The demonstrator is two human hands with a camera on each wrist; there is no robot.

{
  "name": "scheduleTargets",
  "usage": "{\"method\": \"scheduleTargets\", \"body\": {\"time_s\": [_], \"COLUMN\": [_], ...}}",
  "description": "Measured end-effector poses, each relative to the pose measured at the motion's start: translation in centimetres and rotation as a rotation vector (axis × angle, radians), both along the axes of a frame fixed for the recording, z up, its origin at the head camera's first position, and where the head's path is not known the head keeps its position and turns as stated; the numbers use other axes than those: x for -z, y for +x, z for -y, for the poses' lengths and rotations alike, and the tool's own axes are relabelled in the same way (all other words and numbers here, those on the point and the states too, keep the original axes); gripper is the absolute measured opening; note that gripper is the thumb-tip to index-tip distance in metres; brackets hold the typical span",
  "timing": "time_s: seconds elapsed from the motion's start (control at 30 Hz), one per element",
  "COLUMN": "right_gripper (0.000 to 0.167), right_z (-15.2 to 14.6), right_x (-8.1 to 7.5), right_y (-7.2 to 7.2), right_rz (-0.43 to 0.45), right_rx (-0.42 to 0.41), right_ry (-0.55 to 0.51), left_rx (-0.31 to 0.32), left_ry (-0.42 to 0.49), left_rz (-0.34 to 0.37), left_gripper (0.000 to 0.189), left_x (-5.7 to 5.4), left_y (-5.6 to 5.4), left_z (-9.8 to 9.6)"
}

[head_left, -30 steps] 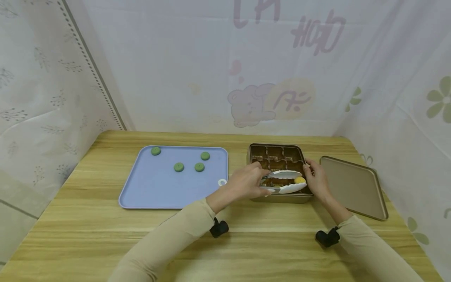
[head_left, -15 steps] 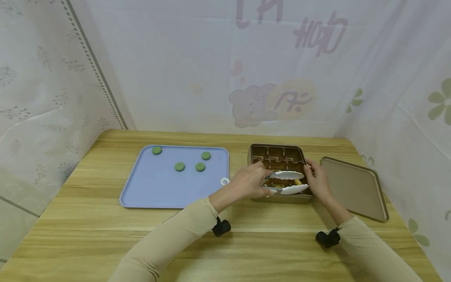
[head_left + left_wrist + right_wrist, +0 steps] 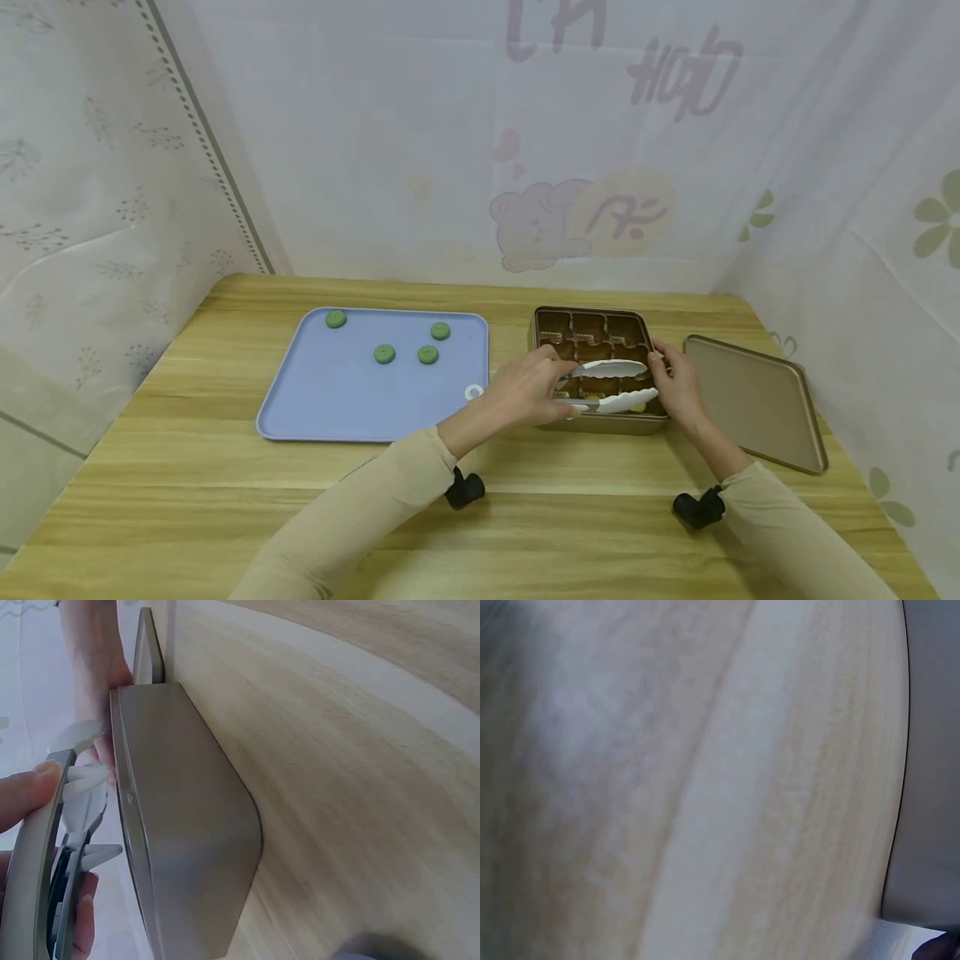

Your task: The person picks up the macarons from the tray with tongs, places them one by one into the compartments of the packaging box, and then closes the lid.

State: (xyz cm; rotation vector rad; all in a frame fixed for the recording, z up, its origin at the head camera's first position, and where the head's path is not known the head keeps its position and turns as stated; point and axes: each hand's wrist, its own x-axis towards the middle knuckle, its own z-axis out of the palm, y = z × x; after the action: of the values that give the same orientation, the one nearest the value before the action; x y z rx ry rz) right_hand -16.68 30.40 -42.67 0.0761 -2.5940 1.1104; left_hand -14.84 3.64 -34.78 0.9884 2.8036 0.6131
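Observation:
My left hand point(image 3: 528, 387) holds a pair of tongs point(image 3: 626, 402) with grey arms and white scalloped tips, spread apart over the front of a bronze box point(image 3: 600, 424). Inside the box is a brown divided insert point(image 3: 590, 325). A yellow piece point(image 3: 638, 407) lies low in the front right compartment, partly hidden under the nearer tip. Other bits of yellow show in the front row, mostly covered by the tongs. My right hand point(image 3: 678, 387) grips the box's right rim, thumb at the edge. In the left wrist view the tongs point(image 3: 34, 862) stand beside the box wall point(image 3: 187, 817).
A blue tray point(image 3: 322, 392) on the left carries several green round pieces point(image 3: 384, 354), spread over its back half. Right of the box lies a bronze lid point(image 3: 757, 400). Patterned cloth point(image 3: 420, 150) closes off the back and sides of the wooden table point(image 3: 570, 533).
The yellow piece has dropped from between the tong tips into the front right compartment. The tongs have spread apart. My right hand stays on the box rim.

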Motion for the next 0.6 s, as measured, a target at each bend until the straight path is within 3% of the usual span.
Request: {"method": "scheduleTargets", "body": {"time_s": [0.23, 0.4, 0.6], "right_gripper": [0.034, 0.036, 0.036], "right_z": [-0.1, 0.0, -0.1], "right_x": [0.0, -0.2, 0.0], "right_y": [-0.1, 0.0, 0.1], "right_rz": [0.002, 0.024, 0.024], "right_rx": [0.017, 0.005, 0.001], "right_ry": [0.005, 0.010, 0.016], "left_rx": [-0.048, -0.089, -0.183], "left_ry": [0.136, 0.210, 0.251], "left_rz": [-0.005, -0.070, -0.091], "left_gripper": [0.064, 0.062, 0.062], "left_x": [0.5, 1.1, 1.5], "left_y": [0.7, 1.2, 1.9], "left_z": [2.7, 5.8, 10.2]}}
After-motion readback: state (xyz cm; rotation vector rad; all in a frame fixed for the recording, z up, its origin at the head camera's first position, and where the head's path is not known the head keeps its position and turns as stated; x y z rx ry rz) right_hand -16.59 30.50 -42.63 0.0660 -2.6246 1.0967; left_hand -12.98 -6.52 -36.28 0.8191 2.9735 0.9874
